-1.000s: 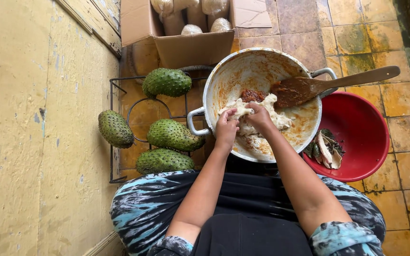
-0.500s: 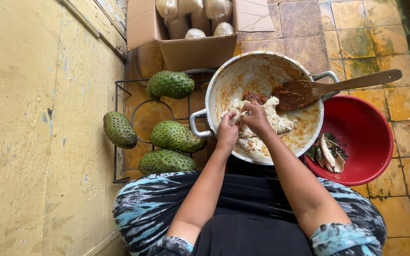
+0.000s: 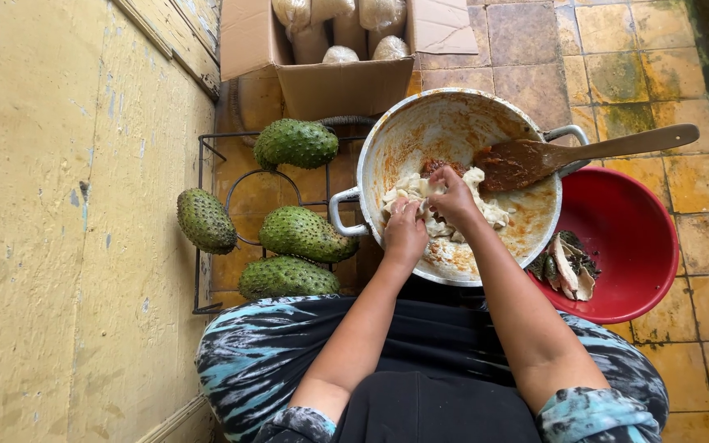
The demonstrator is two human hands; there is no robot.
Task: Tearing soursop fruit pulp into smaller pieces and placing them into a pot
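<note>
Dull metal pot (image 3: 420, 139), glossy red plastic bowl (image 3: 629, 238), wooden spoon (image 3: 617, 148)

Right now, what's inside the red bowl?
The red bowl holds peel scraps at its left edge. The metal pot overlaps that side, hiding anything beneath its rim.

left hand (image 3: 404, 232): fingers have shifted slightly on the white pulp (image 3: 420, 193)
right hand (image 3: 453, 197): has closed in, now touching left hand over pulp
</note>
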